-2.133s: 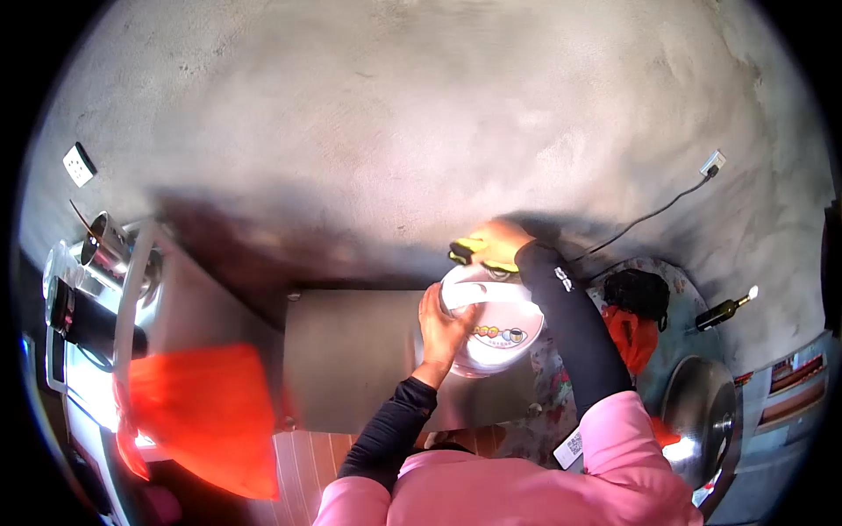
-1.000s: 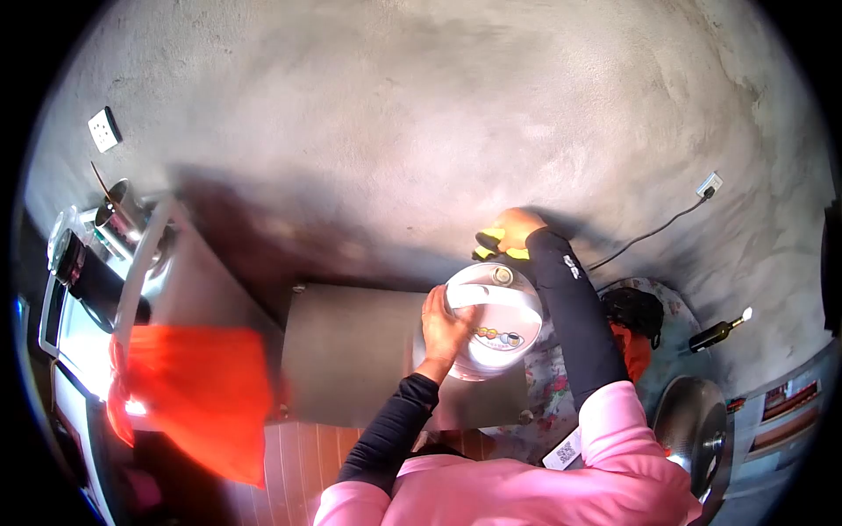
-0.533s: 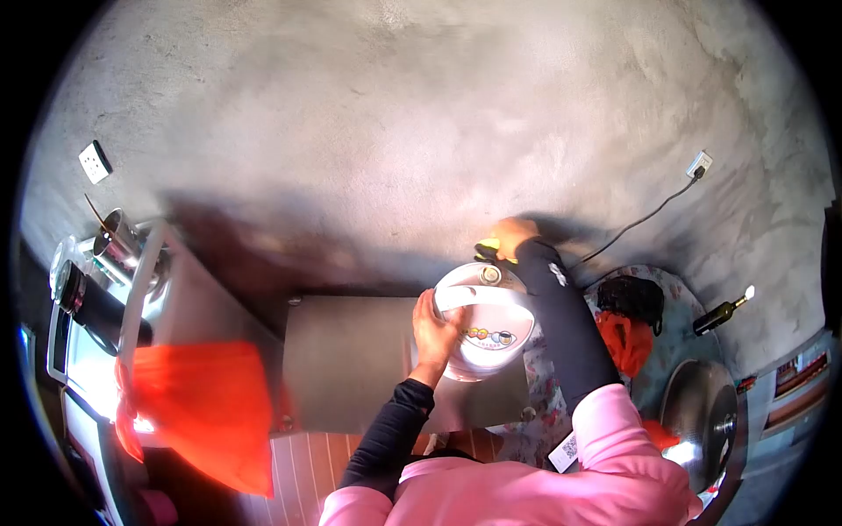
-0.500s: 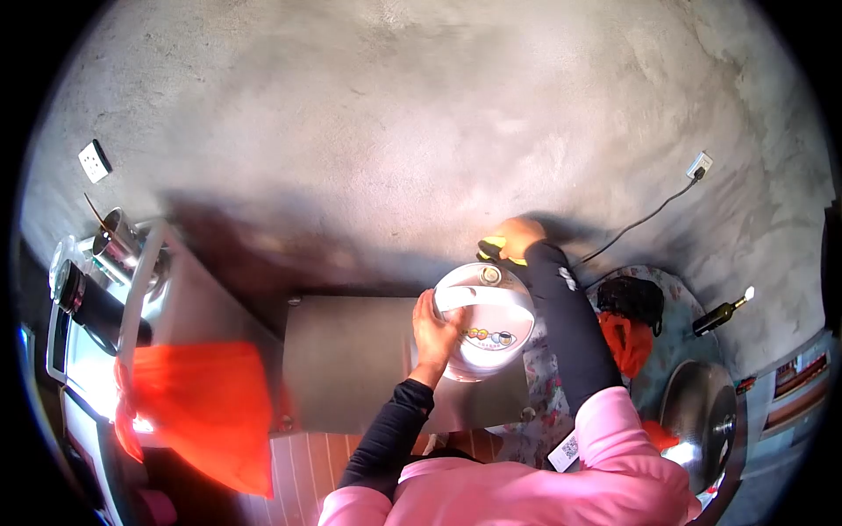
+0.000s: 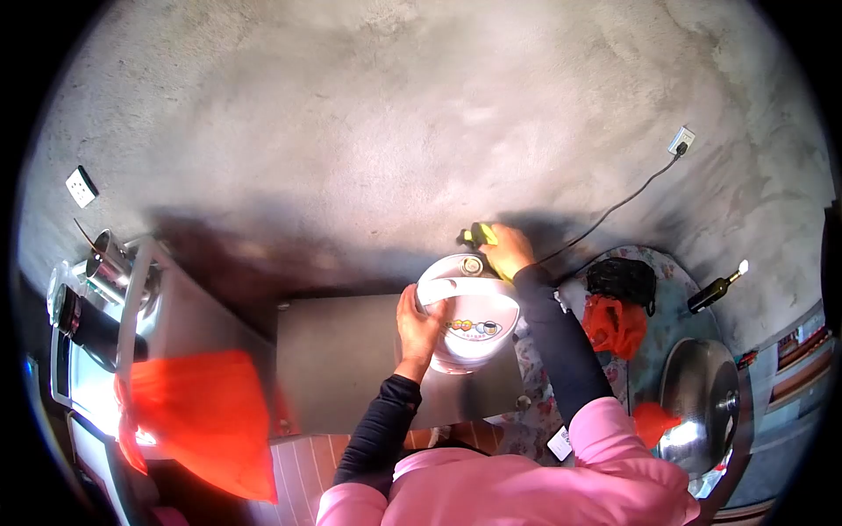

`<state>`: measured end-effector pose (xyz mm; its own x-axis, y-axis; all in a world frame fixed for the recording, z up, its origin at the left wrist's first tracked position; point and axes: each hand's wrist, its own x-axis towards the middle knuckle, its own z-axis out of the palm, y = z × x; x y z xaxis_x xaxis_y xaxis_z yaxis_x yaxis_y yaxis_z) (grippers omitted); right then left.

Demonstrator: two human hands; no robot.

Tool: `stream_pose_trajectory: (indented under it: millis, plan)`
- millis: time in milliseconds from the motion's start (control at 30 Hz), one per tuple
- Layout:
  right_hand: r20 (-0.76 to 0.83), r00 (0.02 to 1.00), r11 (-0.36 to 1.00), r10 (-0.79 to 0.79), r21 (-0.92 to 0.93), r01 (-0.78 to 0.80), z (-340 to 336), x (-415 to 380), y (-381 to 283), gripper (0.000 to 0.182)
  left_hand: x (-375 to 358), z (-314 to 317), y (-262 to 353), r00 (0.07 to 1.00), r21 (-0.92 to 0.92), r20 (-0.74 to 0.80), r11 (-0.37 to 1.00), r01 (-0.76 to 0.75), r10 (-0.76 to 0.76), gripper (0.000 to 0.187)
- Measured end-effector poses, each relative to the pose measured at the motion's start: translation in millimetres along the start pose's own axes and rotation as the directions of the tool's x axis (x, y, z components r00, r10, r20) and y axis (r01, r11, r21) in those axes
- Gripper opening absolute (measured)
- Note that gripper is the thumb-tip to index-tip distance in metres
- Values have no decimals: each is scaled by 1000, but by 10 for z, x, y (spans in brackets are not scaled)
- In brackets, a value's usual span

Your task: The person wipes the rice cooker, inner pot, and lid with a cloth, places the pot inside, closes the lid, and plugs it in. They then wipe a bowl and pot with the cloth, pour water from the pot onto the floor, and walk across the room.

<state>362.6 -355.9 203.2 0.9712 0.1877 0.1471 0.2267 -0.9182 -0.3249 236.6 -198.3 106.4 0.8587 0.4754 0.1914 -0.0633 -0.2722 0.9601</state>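
A white rounded appliance (image 5: 478, 302) with a lid handle and small coloured pictures on top stands on a grey metal surface (image 5: 338, 351). My left hand (image 5: 418, 329) is at its left side, fingers wrapped round the left end of the handle. Beyond the appliance's back right, my right hand (image 5: 509, 252) is closed on a yellow and black cloth (image 5: 479, 235), close to the wall. Part of the cloth is hidden by the fingers.
An orange bag (image 5: 202, 412) hangs at the left beside a white cabinet holding a metal pot (image 5: 110, 254). On the right, a round table bears a black bag (image 5: 621, 279), a red bag (image 5: 614, 326) and a large lid (image 5: 699, 403). A cord runs to a wall socket (image 5: 681, 140).
The appliance and both hands appear slightly further left, along with a shift of the whole view. My right hand has turned, and the yellow and black cloth now points up and left.
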Motion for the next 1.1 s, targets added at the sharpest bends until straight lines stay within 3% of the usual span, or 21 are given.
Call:
stream_pose_trajectory:
  millis: [33, 100, 133, 167, 233, 267, 300, 400, 600, 633, 700, 767, 833, 867, 900, 967, 1100]
  plan:
    - [-3, 999, 999, -32, 40, 32, -56, 16, 84, 37, -2, -9, 8, 1000, 1, -1, 1000, -1, 1, 58]
    - [188, 980, 912, -67, 409, -16, -141, 52, 219, 41, -2, -1, 14, 1000, -7, -2, 1000, -19, 19, 57]
    - [244, 958, 891, -149, 453, 23, -97, 67, 282, 42, -4, 16, 4, 1000, -10, -2, 1000, -13, 13, 57]
    - [212, 907, 789, -364, 587, 180, 62, 81, 370, 42, -3, 24, -11, 999, 11, -17, 999, -42, 43, 57]
    - [281, 924, 948, -260, 254, 190, -1, -21, 108, 38, -3, 26, -41, 998, 38, -21, 997, -61, 62, 57]
    - [287, 925, 968, -249, 105, 228, -34, -12, 30, 34, 16, 31, -41, 998, 18, -21, 998, -56, 57, 57]
    - [274, 946, 985, -173, 49, 166, -62, -59, -55, 31, 17, 34, -48, 999, 1, -17, 999, -50, 50, 58]
    - [212, 962, 983, -171, -37, 182, 4, -111, -95, 31, 10, 38, -61, 999, 25, -5, 999, -45, 45, 61]
    - [62, 993, 992, 99, -82, -94, 39, -93, -146, 34, -13, -11, 12, 999, 6, 15, 1000, -31, 30, 62]
    - [1, 988, 988, 155, -23, -154, 57, -60, -44, 35, -5, -27, 42, 999, -16, 40, 1000, -10, 11, 62]
    - [-59, 989, 987, 135, 101, -129, 39, -7, 176, 38, 2, -4, -20, 1000, 2, 22, 1000, -16, 16, 62]
    - [37, 995, 933, 88, 346, -95, -34, 1, 282, 41, -5, -2, -8, 1000, 15, 26, 1000, 5, -5, 62]
    - [213, 972, 646, -96, 756, -102, 67, -43, 265, 39, -3, 13, -17, 1000, 14, 21, 1000, -2, 1, 62]
    - [269, 946, 890, -182, 455, 42, -65, -62, 163, 38, -4, 19, -33, 1000, 24, 18, 1000, -12, 11, 63]
    - [285, 923, 940, -259, 295, 173, 35, -17, 109, 40, -11, 28, -49, 1000, 30, 24, 1000, -2, 2, 63]
    - [316, 931, 983, -181, 84, 163, 60, 17, 26, 41, -1, 46, -77, 1000, 22, -4, 999, -31, 31, 62]
    - [238, 969, 994, -72, -64, 90, 33, -67, -118, 36, 1, 41, -51, 1000, -4, 15, 1000, -17, 18, 63]
